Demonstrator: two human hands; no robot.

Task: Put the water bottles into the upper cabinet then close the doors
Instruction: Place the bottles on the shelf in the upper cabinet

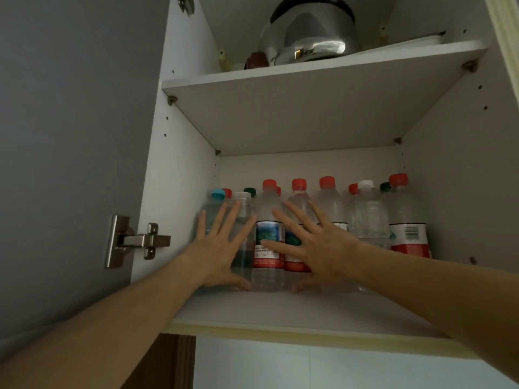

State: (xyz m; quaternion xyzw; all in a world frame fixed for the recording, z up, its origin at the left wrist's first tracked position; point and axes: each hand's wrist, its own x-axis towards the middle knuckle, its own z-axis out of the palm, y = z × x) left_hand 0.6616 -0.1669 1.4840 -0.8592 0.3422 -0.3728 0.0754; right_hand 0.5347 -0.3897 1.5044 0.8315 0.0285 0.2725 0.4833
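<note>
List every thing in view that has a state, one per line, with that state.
left cabinet door: swung open
water bottles: upright, capped, on the lower shelf
left hand: open, fingers spread against the front bottles
right hand: open, fingers spread against the front bottles
metal pot: resting on the upper shelf

My lower cabinet shelf [295, 310] carries a crowded row of water bottles [328, 203] at its back, while the upper shelf [280, 77] bears a steel kettle [311, 37].

Home kitchen: white wall cabinet [179, 153] with steel pot [309, 37] and stored water bottles [325, 206].
</note>
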